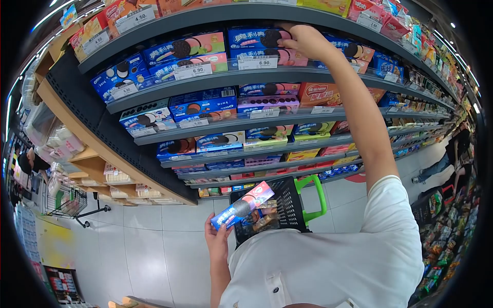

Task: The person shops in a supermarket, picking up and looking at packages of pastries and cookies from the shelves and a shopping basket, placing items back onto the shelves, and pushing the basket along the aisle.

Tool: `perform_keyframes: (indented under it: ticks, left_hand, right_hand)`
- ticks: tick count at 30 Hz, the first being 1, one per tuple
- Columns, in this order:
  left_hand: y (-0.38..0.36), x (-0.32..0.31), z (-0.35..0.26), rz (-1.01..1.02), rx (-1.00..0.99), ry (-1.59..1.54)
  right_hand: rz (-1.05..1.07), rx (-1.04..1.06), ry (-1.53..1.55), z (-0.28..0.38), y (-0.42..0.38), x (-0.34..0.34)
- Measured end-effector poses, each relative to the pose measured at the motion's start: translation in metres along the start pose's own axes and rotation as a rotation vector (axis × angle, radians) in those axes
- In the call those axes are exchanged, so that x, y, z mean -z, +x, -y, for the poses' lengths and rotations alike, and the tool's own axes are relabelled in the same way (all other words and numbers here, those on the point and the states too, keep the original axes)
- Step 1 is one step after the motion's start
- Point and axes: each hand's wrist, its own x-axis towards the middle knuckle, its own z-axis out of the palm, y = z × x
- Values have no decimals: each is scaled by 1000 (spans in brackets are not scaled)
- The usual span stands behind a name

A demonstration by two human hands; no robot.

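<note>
My left hand (219, 235) holds one end of a blue and pink cookie box (243, 206), tilted up to the right over a black shopping basket (290, 203) with a green handle. My right hand (298, 40) reaches up to the upper shelf, its fingers at the right end of a blue and pink cookie box (257, 38). That box lies on top of another like it, behind a 6.90 price tag (258, 62). The tips of the right fingers are partly hidden against the boxes.
Curved shelves (205, 84) of boxed cookies fill the front. Wooden shelving (110, 159) and a metal cart (64, 200) stand at the left, near a person (34, 162). At the right are other people (452, 154) and bagged snacks (447, 256).
</note>
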Motion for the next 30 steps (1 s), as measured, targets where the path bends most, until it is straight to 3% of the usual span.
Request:
perform_keyframes:
  ticks: [9, 11, 14, 20, 22, 24, 26, 30]
  left_hand:
    - [2, -1, -11, 20, -25, 22]
    - [7, -4, -23, 52, -72, -12]
    - [16, -7, -34, 82, -155, -37]
    - [26, -19, -72, 131, -303, 75]
    - [26, -23, -81, 120, -333, 73]
    - [24, -31, -91, 136, -376, 70]
    - [20, -38, -99, 161, -361, -17]
    - [21, -39, -102, 147, -371, 21]
  right_hand:
    - [23, -33, 10, 9, -5, 6]
    - [76, -87, 45, 8, -3, 4]
    - [94, -73, -134, 2, 0, 3]
    - [-90, 91, -116, -7, -8, -7]
    - [7, 23, -200, -1, -12, -1]
    - [-97, 47, -238, 21, -31, -1]
    - [-407, 363, -303, 49, -47, 4]
    - [-473, 420, -194, 95, -91, 7]
